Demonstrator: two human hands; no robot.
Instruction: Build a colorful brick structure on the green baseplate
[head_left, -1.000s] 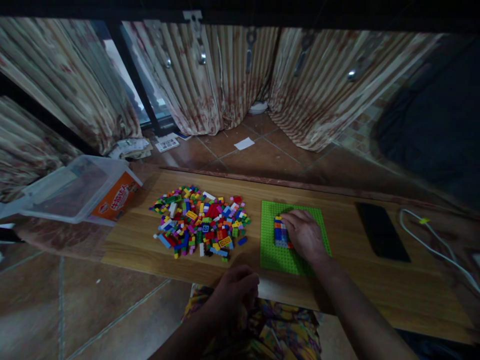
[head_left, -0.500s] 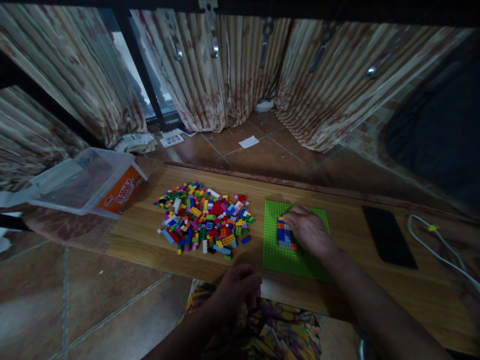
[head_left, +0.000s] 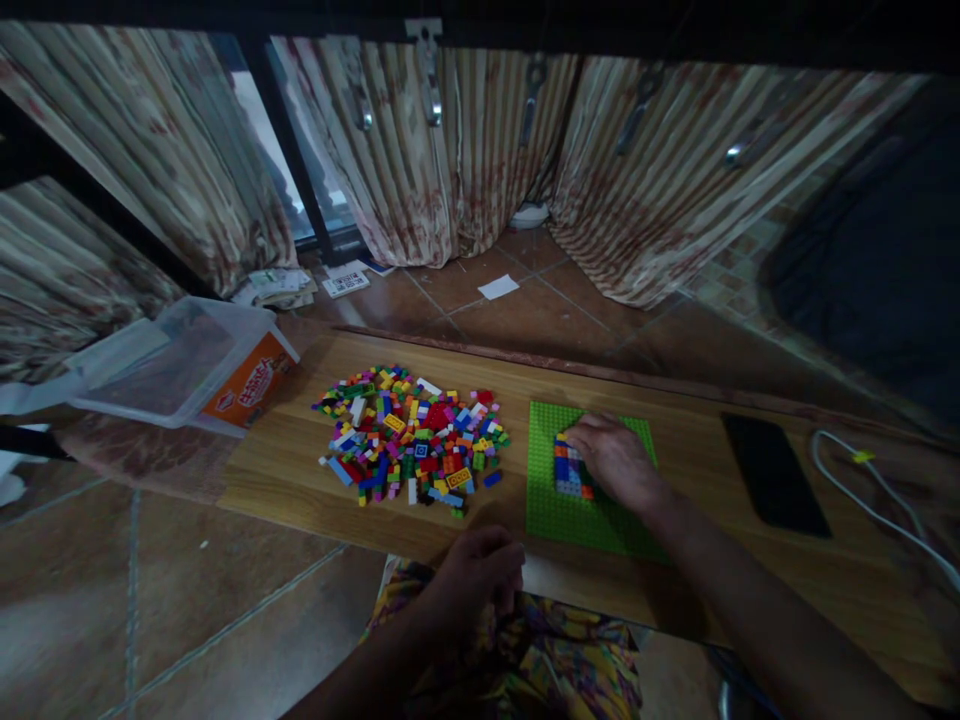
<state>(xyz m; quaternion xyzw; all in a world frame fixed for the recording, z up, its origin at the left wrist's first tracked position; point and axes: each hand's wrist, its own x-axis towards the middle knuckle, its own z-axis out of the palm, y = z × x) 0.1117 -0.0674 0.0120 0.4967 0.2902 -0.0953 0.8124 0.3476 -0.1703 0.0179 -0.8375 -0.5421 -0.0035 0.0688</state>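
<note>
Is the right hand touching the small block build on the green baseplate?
Touching. In the head view the right hand lies on the block build, fingers covering its right side, on the green baseplate.

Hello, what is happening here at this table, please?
A person sits at a low wooden table. The right hand rests on a small block of joined bricks on a green baseplate. The left hand sits closed by the table's near edge. A pile of loose bricks lies left of the baseplate.
</note>
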